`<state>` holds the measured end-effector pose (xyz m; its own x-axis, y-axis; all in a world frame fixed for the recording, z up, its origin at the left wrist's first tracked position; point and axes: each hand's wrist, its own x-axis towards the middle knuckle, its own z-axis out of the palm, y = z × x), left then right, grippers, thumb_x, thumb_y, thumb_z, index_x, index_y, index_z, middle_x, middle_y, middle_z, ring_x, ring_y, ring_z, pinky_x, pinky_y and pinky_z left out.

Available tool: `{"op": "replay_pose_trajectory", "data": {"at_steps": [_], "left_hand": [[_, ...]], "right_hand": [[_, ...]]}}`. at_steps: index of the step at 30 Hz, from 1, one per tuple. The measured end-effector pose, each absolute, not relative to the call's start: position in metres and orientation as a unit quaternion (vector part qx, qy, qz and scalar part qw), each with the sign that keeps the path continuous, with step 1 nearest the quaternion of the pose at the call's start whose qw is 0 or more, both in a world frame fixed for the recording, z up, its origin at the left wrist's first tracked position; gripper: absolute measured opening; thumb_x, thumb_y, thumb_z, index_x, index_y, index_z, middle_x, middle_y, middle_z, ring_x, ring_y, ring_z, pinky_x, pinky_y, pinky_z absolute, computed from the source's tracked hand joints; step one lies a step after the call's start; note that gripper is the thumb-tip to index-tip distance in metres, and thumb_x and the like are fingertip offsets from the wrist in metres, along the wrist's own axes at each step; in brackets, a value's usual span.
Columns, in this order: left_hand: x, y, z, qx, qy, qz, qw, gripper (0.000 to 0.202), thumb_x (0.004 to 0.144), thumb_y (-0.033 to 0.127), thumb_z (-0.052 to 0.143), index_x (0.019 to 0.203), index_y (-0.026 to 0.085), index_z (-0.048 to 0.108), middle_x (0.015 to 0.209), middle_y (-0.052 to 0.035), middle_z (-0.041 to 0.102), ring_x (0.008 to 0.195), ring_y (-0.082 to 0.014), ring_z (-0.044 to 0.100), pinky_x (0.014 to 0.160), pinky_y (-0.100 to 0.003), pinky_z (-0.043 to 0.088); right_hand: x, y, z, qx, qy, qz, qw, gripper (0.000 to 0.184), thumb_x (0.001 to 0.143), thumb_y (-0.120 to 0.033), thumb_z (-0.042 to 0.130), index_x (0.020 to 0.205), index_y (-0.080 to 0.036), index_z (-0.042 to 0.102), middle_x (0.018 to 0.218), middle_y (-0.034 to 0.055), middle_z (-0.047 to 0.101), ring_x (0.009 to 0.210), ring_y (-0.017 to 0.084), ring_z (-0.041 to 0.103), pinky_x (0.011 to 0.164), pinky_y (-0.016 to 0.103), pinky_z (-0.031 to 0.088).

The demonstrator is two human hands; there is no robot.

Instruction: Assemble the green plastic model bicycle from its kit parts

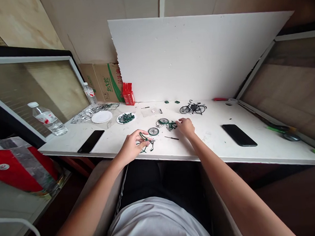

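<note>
My left hand (131, 147) is closed on a green model bicycle frame (143, 135), whose handlebar end (152, 144) sticks out past the fingers. My right hand (186, 127) has its fingertips together at the right edge of a cluster of small green bicycle parts (171, 125); what is between them is too small to make out. A spoked model wheel (153, 131) lies flat between my hands. Another green-rimmed wheel (162, 121) rests beside the cluster. Nearer to me is a thin dark tool (172, 137). At the back stands an assembled black model bicycle (193, 108).
A white plate holds green parts (126, 118), with a bare white plate (102, 116) to its left. Phones lie on the left (91, 141) and right (239, 135). Water bottles (47, 119), a red box (128, 94) and a carton (102, 82) stand left; a white board (201, 54) rises behind.
</note>
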<state>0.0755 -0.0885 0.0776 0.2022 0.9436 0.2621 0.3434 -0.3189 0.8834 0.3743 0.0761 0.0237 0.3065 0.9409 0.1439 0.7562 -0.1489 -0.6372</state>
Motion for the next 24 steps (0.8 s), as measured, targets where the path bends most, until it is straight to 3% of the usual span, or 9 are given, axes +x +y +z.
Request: {"op": "replay_pose_trajectory", "data": {"at_steps": [3, 6, 9, 13, 16, 19, 24], "left_hand": [[0.079, -0.089, 0.076, 0.684, 0.467, 0.440, 0.347, 0.029, 0.089, 0.040, 0.078, 0.106, 0.021, 0.065, 0.105, -0.0090, 0.082, 0.095, -0.0242, 0.078, 0.088, -0.037, 0.059], [0.081, -0.086, 0.073, 0.690, 0.447, 0.467, 0.325, 0.027, 0.091, 0.038, 0.077, 0.109, 0.020, 0.069, 0.113, -0.0108, 0.081, 0.103, -0.0248, 0.077, 0.094, -0.037, 0.059], [0.080, -0.084, 0.071, 0.694, 0.447, 0.474, 0.308, 0.034, 0.091, 0.038, 0.077, 0.118, 0.018, 0.074, 0.111, -0.0108, 0.082, 0.103, -0.0256, 0.076, 0.097, -0.038, 0.059], [0.078, -0.086, 0.075, 0.690, 0.458, 0.466, 0.310, 0.031, 0.090, 0.042, 0.078, 0.110, 0.018, 0.079, 0.105, -0.0100, 0.083, 0.096, -0.0268, 0.077, 0.095, -0.038, 0.059], [0.079, -0.090, 0.079, 0.691, 0.462, 0.470, 0.298, 0.028, 0.088, 0.044, 0.080, 0.095, 0.017, 0.080, 0.100, -0.0095, 0.083, 0.100, -0.0293, 0.077, 0.095, -0.038, 0.058], [0.083, -0.093, 0.081, 0.693, 0.464, 0.472, 0.287, 0.027, 0.087, 0.045, 0.081, 0.090, 0.017, 0.079, 0.093, -0.0085, 0.082, 0.093, -0.0282, 0.077, 0.090, -0.037, 0.058], [0.086, -0.095, 0.078, 0.706, 0.486, 0.460, 0.231, 0.020, 0.086, 0.038, 0.083, 0.096, 0.021, 0.082, 0.098, -0.0082, 0.084, 0.095, -0.0279, 0.076, 0.097, -0.041, 0.053]], "right_hand": [[0.375, 0.080, 0.019, -0.744, -0.577, 0.124, 0.313, 0.023, 0.096, -0.033, 0.065, 0.111, -0.019, 0.078, 0.120, 0.0161, 0.073, 0.103, 0.028, 0.070, 0.091, 0.039, 0.051], [0.377, 0.081, 0.017, -0.736, -0.576, 0.127, 0.331, 0.014, 0.094, -0.029, 0.069, 0.097, -0.019, 0.078, 0.105, 0.0154, 0.076, 0.097, 0.028, 0.071, 0.089, 0.040, 0.051], [0.381, 0.081, 0.019, -0.728, -0.574, 0.128, 0.352, 0.013, 0.093, -0.030, 0.070, 0.093, -0.019, 0.078, 0.101, 0.0159, 0.077, 0.095, 0.029, 0.071, 0.085, 0.039, 0.051], [0.386, 0.074, 0.032, -0.707, -0.562, 0.135, 0.408, 0.024, 0.098, -0.035, 0.063, 0.101, -0.017, 0.078, 0.104, 0.0149, 0.079, 0.088, 0.026, 0.073, 0.082, 0.037, 0.052], [0.383, 0.060, 0.046, -0.630, -0.558, 0.225, 0.491, 0.027, 0.097, -0.039, 0.064, 0.102, -0.014, 0.075, 0.096, 0.0125, 0.080, 0.069, 0.020, 0.072, 0.071, 0.033, 0.052], [0.370, 0.040, 0.059, -0.551, -0.556, 0.341, 0.520, 0.035, 0.092, -0.048, 0.071, 0.100, -0.014, 0.073, 0.099, 0.0147, 0.080, 0.072, 0.020, 0.073, 0.053, 0.026, 0.044], [0.344, -0.002, 0.083, -0.449, -0.569, 0.518, 0.456, 0.045, 0.084, -0.059, 0.080, 0.098, -0.017, 0.077, 0.102, 0.0102, 0.077, 0.081, 0.016, 0.070, 0.057, 0.023, 0.048]]}}
